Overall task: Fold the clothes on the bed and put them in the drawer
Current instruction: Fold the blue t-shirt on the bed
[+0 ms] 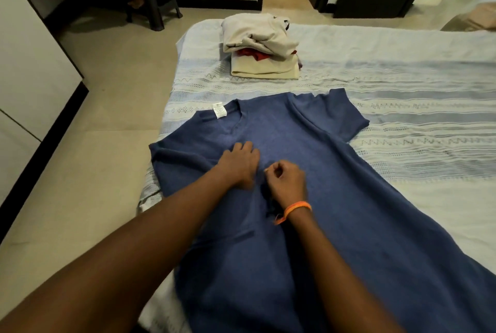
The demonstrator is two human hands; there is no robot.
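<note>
Your left hand is pressing flat on the blue T-shirt lying on the bed; your right hand is curling loosely, holding nothing.

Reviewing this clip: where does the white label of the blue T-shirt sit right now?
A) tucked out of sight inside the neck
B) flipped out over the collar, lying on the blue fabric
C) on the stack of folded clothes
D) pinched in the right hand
B: the white label lies exposed at the collar of the blue T-shirt, clear of both hands.
</note>
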